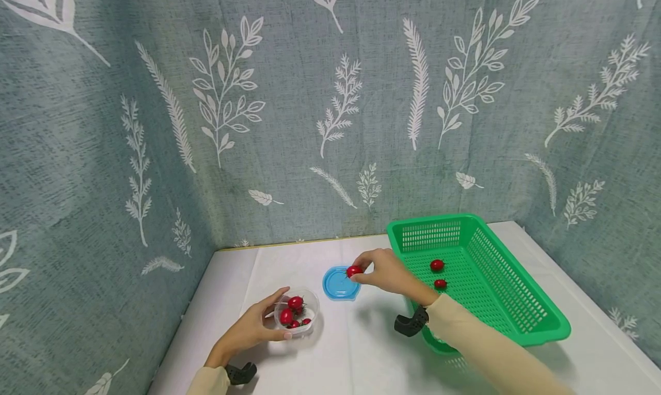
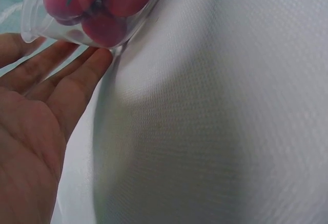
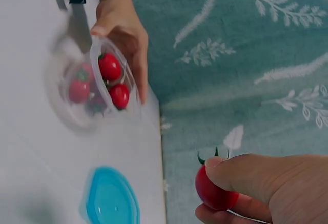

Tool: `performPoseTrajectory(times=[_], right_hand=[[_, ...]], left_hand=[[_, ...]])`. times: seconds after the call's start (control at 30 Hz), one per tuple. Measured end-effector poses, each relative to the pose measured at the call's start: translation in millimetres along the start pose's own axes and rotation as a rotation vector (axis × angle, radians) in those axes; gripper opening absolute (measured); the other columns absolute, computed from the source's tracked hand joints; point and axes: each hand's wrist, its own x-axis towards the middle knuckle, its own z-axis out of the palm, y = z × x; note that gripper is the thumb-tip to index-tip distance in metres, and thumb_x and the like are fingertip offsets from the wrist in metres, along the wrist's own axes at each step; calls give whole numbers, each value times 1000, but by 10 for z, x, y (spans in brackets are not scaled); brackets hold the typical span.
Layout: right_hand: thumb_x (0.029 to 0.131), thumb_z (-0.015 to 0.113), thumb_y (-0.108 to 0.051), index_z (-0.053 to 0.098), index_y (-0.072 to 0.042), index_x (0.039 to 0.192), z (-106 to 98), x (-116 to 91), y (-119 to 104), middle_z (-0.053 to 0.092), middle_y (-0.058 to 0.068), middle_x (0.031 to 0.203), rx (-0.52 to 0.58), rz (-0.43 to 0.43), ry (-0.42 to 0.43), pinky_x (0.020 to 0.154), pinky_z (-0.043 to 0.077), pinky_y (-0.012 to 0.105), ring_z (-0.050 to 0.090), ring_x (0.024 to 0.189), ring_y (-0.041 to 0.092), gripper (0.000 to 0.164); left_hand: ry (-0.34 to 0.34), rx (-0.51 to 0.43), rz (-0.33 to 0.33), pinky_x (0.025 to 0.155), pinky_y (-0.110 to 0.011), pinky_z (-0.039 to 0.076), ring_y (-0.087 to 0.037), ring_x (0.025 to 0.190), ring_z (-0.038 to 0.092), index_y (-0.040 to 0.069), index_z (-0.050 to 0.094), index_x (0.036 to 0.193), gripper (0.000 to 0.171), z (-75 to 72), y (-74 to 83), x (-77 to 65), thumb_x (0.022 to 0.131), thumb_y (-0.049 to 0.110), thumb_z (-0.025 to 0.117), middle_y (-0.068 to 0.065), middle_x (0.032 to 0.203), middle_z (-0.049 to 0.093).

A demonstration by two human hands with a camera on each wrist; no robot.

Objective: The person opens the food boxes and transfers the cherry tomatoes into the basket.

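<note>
My left hand [image 1: 254, 326] holds a small clear plastic container [image 1: 312, 320] by its sides, thumb at the near side and fingers at the far side. Several red cherry tomatoes [image 1: 295, 304] with green stems lie inside it; the left wrist view shows the fingers [image 2: 77, 83] against its wall. Between thumb and fingers, my right hand [image 1: 384, 271] pinches a cherry tomato [image 3: 215, 190], its green calyx showing. That tomato hangs above the right part of a blue lid [image 1: 338, 286], which lies on the table. Part of the lid is hidden in the head view.
On the right stands a green plastic basket [image 1: 516, 291] with two cherry tomatoes [image 1: 437, 265] in it; the right forearm passes over its near left side. A white cloth covers the table [image 1: 320, 366]. Patterned grey-green fabric [image 1: 310, 125] hangs behind and at both sides.
</note>
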Motion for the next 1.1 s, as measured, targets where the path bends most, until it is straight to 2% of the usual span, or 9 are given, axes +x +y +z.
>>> performPoseTrajectory(times=[0.3, 0.47, 0.67, 0.9, 1.1], right_hand=[[91, 82, -26, 79, -15, 102, -226, -112, 175, 72, -8, 90, 27, 75, 27, 59, 49, 29, 58, 75, 11, 16], [91, 81, -26, 79, -15, 105, -324, -166, 248, 71, -7, 91, 54, 124, 42, 60, 51, 33, 61, 81, 17, 18], [91, 81, -31, 79, -17, 106, -412, -246, 398, 70, -6, 92, 67, 184, 71, 61, 51, 34, 60, 84, 16, 21], [91, 81, -29, 79, -13, 110, -531, -339, 583, 72, -2, 94, 52, 187, 134, 59, 49, 34, 61, 84, 20, 24], [92, 80, -29, 77, -7, 115, -653, -435, 697, 73, 3, 99, 44, 200, 155, 66, 51, 35, 64, 93, 26, 32]], left_hand=[[6, 25, 15, 112, -56, 37, -52, 149, 25, 11, 27, 164, 105, -9, -18, 3, 81, 27, 90, -23, 167, 22], [5, 37, 20, 112, -55, 37, -52, 148, 26, 11, 27, 164, 104, -15, -23, 8, 82, 28, 90, -23, 166, 24], [5, 39, 6, 113, -53, 37, -47, 150, 26, 14, 28, 164, 105, -14, -22, 8, 80, 29, 91, -18, 167, 25], [2, 27, 9, 113, -52, 37, -46, 151, 25, 15, 28, 164, 107, -16, -6, 3, 79, 28, 92, -18, 167, 24], [-4, 7, 6, 114, -54, 35, -47, 151, 24, 15, 28, 164, 107, -17, -5, 1, 80, 27, 91, -18, 168, 23]])
